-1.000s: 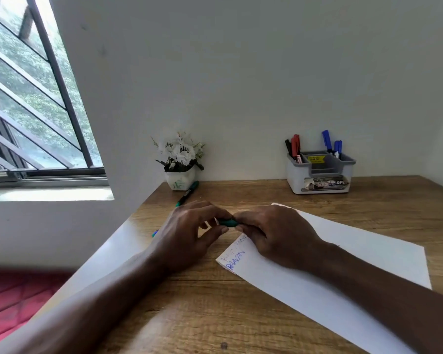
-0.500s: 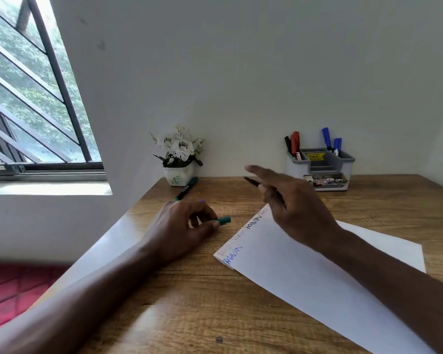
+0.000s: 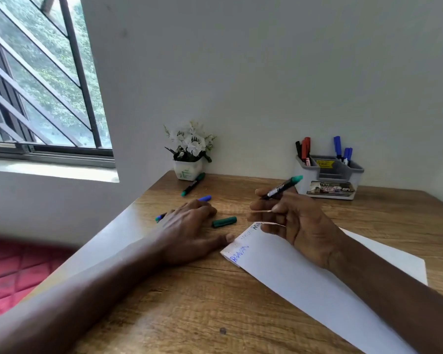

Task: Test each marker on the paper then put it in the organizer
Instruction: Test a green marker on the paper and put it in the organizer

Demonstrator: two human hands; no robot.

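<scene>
While red, black and blue markers already stand in the organizer (image 3: 329, 180) at the table's (image 3: 215, 315) far edge, three remain outside. The right hand (image 3: 299, 221) grips a green marker (image 3: 283, 187) in its fingers (image 3: 262, 209) above the paper's (image 3: 304, 277) scribbled corner, apparently about to test it. Its cap (image 3: 224, 222) lies beside the left hand (image 3: 189, 226), which rests relaxed over a blue marker (image 3: 205, 198). Another green marker (image 3: 192, 184) waits near the far-left corner.
</scene>
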